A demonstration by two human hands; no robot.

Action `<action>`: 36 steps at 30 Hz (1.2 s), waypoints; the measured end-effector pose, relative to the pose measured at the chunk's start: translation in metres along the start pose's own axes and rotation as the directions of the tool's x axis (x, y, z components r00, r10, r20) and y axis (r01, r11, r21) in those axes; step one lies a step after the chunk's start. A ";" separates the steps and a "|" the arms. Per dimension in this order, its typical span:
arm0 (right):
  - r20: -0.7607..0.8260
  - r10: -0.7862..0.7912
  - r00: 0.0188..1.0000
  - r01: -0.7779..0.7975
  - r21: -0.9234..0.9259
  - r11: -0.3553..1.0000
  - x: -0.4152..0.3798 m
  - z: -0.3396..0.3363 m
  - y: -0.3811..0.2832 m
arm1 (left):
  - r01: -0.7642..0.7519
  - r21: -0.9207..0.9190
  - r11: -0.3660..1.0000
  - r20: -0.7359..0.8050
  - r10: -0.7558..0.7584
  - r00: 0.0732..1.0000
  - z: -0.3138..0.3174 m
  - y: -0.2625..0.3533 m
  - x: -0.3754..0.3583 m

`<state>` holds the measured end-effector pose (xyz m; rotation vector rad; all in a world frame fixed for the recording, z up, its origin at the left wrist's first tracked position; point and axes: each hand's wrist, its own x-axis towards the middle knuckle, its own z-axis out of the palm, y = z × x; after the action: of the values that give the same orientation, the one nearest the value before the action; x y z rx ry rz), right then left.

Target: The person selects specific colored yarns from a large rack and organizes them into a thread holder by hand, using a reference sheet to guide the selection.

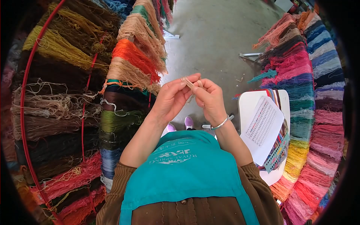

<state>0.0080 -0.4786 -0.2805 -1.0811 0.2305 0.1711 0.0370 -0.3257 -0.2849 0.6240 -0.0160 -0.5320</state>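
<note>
Both hands up in front of the chest, over the floor (217, 33). Left hand (170, 98) and right hand (210, 99) meet at the fingertips, pinching a thin bunch of beige yarn (187, 81) between them. Yarn sits at the top of the hands, w/ strands looped over the left forefinger and running across to the right thumb; a short bit hangs down in the gap between the palms. Both hands closed on the yarn, fingers curled in; hands touching or nearly so at the tips.

Right wrist has a silver bangle (221, 123). Teal apron (183, 168) over brown sleeves below. Pink shoes (180, 124) show on the floor just under the hands.

Left side: rack of hanging skeins (131, 63), orange, tan, green, brown, blue, near the left forearm but apart from it. A red hoop (23, 112) curves around more skeins further left. Right side: white counter (247, 103) carrying a printed sheet (262, 127) and colour cards, just beside the right forearm. Beyond it, another curved bank of skeins (303, 86), pinks, teals, blues, yellows.
</note>
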 end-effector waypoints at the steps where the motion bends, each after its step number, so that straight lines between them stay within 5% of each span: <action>1: 0.006 -0.004 1.000 0.004 0.027 1.000 0.000 -0.001 0.001 | -0.004 -0.010 1.000 0.007 0.004 1.000 -0.001 0.000 0.000; 24: -0.073 -0.122 0.990 0.128 0.075 0.989 0.002 -0.006 0.009 | -0.044 0.023 0.999 0.048 0.043 0.998 -0.001 0.000 -0.001; 29: 0.005 0.037 0.999 -0.037 -0.022 0.999 -0.004 0.007 -0.008 | -0.092 0.142 0.986 0.135 0.072 0.988 -0.008 -0.001 0.001; 32: 0.102 0.007 0.995 0.014 -0.204 0.979 0.001 0.011 0.003 | -0.053 0.220 0.974 -0.014 0.057 0.998 0.000 0.001 -0.005; 36: 0.350 0.317 0.881 -0.307 -0.085 0.948 0.005 0.018 -0.004 | 0.070 0.469 0.881 -0.148 0.000 0.989 0.007 0.020 -0.014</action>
<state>0.0160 -0.4646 -0.2704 -1.0136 0.0689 0.6605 0.0333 -0.3094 -0.2656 1.1450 0.0019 -0.5200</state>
